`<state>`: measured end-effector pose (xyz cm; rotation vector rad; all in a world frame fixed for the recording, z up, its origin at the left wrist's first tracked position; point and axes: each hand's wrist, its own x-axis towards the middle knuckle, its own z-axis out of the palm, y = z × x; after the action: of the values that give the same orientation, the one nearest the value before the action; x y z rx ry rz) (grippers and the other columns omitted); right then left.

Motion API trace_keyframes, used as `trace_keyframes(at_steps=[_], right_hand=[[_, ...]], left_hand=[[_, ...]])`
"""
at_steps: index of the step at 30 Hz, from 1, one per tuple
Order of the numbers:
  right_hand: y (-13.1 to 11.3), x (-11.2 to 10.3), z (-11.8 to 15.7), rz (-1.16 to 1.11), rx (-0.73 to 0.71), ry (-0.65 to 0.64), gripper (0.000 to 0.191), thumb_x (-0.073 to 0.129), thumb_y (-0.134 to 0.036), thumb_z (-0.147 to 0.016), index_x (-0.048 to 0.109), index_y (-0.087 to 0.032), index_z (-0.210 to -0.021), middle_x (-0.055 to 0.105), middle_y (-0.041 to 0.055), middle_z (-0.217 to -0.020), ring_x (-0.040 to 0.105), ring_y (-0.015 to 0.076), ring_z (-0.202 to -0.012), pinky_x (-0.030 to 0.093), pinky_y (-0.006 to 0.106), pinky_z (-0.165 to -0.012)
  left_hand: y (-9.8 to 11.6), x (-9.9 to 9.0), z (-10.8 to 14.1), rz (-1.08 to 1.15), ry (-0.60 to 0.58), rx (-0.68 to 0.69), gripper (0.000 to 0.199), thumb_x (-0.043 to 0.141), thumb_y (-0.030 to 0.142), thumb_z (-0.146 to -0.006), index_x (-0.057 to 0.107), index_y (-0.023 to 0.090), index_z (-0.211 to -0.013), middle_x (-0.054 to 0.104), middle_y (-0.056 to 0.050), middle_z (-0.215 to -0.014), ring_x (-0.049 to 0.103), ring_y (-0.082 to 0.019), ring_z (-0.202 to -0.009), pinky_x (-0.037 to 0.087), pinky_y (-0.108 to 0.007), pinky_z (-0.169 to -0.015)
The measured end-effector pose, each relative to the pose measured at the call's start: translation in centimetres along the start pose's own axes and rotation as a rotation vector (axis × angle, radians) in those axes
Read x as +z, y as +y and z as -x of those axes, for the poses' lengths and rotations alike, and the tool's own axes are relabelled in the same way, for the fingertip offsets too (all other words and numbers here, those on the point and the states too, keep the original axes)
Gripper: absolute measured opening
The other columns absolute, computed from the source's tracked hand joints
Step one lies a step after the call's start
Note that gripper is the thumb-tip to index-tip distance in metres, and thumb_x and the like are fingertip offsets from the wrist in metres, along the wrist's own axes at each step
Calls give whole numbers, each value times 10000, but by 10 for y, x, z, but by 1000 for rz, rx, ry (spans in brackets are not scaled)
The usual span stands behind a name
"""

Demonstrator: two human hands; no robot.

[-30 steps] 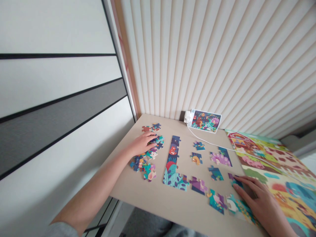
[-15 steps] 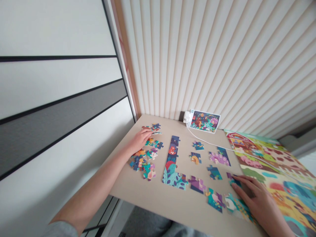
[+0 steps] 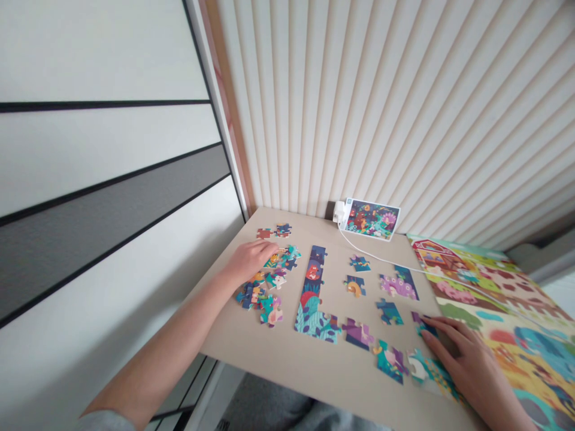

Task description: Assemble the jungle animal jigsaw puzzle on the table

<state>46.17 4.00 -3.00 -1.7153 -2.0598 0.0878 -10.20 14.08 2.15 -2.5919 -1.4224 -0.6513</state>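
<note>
My left hand point(image 3: 252, 258) is over the loose puzzle pieces point(image 3: 272, 280) at the left of the table, its fingers bent together at the upper pieces; what they hold, if anything, is hidden. On the right, my right hand point(image 3: 462, 353) rests with fingers spread over a dark purple piece point(image 3: 421, 323) and beside joined teal pieces point(image 3: 435, 374). Between the hands lies an L-shaped joined section point(image 3: 314, 299) with a red figure and teal leaves. A purple piece point(image 3: 358, 333) sits near its right end. Further right is a pink tentacled section point(image 3: 399, 285).
A picture card point(image 3: 372, 219) leans against the pleated curtain at the back, next to a white charger point(image 3: 339, 212) whose cable point(image 3: 377, 257) runs right. A colourful farm mat point(image 3: 498, 299) covers the right side. White panels point(image 3: 112, 239) stand at the left.
My left hand has moved slightly down and towards me, off the two upper pieces. A teal piece now shows at the top of the left group. My right hand stays in place.
</note>
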Motion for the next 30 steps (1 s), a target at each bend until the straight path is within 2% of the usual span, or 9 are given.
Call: trace_keyframes(at_steps=[4, 6, 10, 13, 17, 20, 22, 26, 30], right_hand=[[1, 1, 1, 0, 2, -4, 422, 562, -588, -937, 729, -306, -1202, 667, 74, -1252, 659, 313, -1106, 526, 487, -992], [1, 1, 1, 4, 2, -1, 418, 561, -586, -939, 726, -308, -1205, 666, 70, -1252, 657, 313, -1113, 523, 485, -996], [1, 1, 1, 14, 0, 5, 419, 557, -585, -941, 729, -304, -1200, 670, 72, -1247, 655, 321, -1122, 519, 490, -1002], [1, 1, 1, 18, 1, 0, 425, 559, -586, -940, 729, -300, -1206, 669, 73, -1254, 654, 323, -1123, 515, 497, -1009], [0, 0, 1, 16, 0, -9, 435, 555, -587, -944, 725, -290, -1213, 664, 81, -1263, 648, 327, -1127, 507, 504, -1018], [0, 0, 1, 21, 2, -5, 434, 554, -585, -945, 726, -288, -1210, 665, 82, -1260, 647, 327, -1129, 503, 503, -1021], [-1, 0, 1, 23, 1, 0, 429, 556, -583, -945, 728, -288, -1205, 666, 82, -1257, 649, 325, -1129, 503, 501, -1023], [0, 0, 0, 16, -6, 1, 427, 555, -580, -946, 730, -284, -1199, 667, 88, -1253, 651, 325, -1123, 507, 497, -1015], [0, 0, 0, 17, -3, 8, 437, 556, -593, -940, 733, -283, -1192, 671, 83, -1248, 652, 325, -1121, 510, 495, -1006]], left_hand=[[10, -9, 0, 25, 9, 33, 259, 439, 280, -1069, 685, 243, -1140, 735, -88, -1121, 656, -238, -1164, 509, -419, -1064], [11, -12, 2, 50, -13, 67, 252, 465, 343, -1068, 691, 238, -1101, 737, -88, -1078, 678, -232, -1092, 528, -399, -1019], [9, -13, 9, 99, -134, 174, 292, 491, 445, -1058, 694, 235, -1043, 730, -73, -1021, 692, -216, -976, 538, -342, -894], [8, -14, 11, 89, -146, 148, 313, 473, 448, -1062, 703, 239, -1019, 720, -65, -967, 684, -212, -918, 525, -338, -856], [8, -16, 11, 48, -102, 94, 319, 555, 501, -1012, 699, 250, -1146, 719, -84, -1078, 658, -262, -1062, 478, -414, -1001], [8, -16, 10, 34, -140, 112, 456, 647, 566, -938, 667, 255, -1271, 710, -95, -1169, 636, -293, -1135, 434, -460, -1069], [7, -15, 11, 41, -156, 104, 464, 664, 550, -930, 662, 262, -1293, 709, -89, -1185, 638, -290, -1140, 429, -455, -1076], [6, -12, 13, 95, -169, 86, 353, 645, 454, -961, 675, 281, -1268, 703, -66, -1202, 652, -258, -1115, 448, -411, -1063], [3, -6, 14, 133, -134, 68, 314, 610, 428, -999, 670, 258, -1256, 701, -68, -1195, 652, -241, -1112, 485, -383, -1020]])
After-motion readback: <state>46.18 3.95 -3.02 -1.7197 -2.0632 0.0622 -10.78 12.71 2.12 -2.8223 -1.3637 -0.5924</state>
